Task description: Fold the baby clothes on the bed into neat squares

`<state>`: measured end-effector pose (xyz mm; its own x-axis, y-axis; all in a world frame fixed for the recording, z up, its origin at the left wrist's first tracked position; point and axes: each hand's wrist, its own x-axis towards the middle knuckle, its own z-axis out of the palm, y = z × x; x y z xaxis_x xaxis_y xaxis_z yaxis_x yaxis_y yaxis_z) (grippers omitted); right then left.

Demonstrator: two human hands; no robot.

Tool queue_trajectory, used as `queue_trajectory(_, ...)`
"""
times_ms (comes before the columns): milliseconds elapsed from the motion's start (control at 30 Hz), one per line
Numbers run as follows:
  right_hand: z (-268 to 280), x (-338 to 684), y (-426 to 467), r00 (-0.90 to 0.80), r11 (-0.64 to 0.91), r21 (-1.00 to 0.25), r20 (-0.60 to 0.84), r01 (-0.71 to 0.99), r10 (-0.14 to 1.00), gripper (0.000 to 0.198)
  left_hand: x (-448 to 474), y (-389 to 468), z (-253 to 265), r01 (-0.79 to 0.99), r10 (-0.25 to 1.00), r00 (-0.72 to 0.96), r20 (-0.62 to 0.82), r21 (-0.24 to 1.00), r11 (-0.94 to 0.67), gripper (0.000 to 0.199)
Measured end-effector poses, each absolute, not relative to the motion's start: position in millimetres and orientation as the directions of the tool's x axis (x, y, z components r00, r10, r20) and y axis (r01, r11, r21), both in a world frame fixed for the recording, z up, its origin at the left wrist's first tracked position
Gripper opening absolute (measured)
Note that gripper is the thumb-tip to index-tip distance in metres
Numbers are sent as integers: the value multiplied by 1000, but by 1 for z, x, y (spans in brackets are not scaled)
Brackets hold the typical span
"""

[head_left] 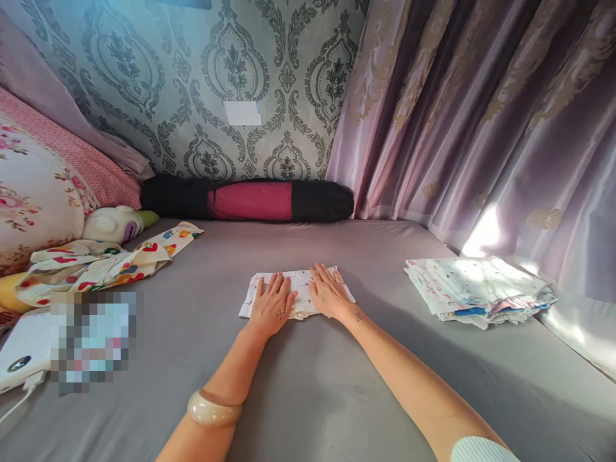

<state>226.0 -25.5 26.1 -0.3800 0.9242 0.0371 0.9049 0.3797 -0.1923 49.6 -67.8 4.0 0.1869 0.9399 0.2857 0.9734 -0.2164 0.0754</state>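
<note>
A folded white cloth with small printed marks lies flat on the grey bed sheet in front of me. My left hand rests palm down on its left part, fingers stretched out. On the cloth's right part lies my right hand, also flat with the fingers extended. Both palms press on the fabric and hide some of it. Off to the right sits a stack of folded white printed cloths, with a bit of blue showing near its bottom.
A colourful patterned cloth lies crumpled at the left, by a white plush toy and a floral pillow. Nearer me are a white device with a cable and a blurred item. A black and pink roll lines the wall.
</note>
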Motion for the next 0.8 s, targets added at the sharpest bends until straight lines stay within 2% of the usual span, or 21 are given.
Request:
queue_trajectory(167,18,227,-26,-381,383,-188,51,904,923,56,48,-67,1,973,957,189,220,90,-213,52)
queue_trajectory(300,20,227,-25,-381,381,-184,36,906,924,56,46,-65,5,963,960,165,225,174,-207,51)
queue_trajectory(433,24,226,-25,-380,375,-186,12,908,925,57,39,-58,10,916,946,40,322,367,-163,45)
queue_trajectory(600,28,212,-29,-397,399,-216,55,891,916,56,24,-51,14,763,880,-248,404,641,-80,37)
queue_trajectory(800,29,184,-33,-473,479,-263,91,837,877,56,8,-47,16,444,808,-523,271,896,-14,28)
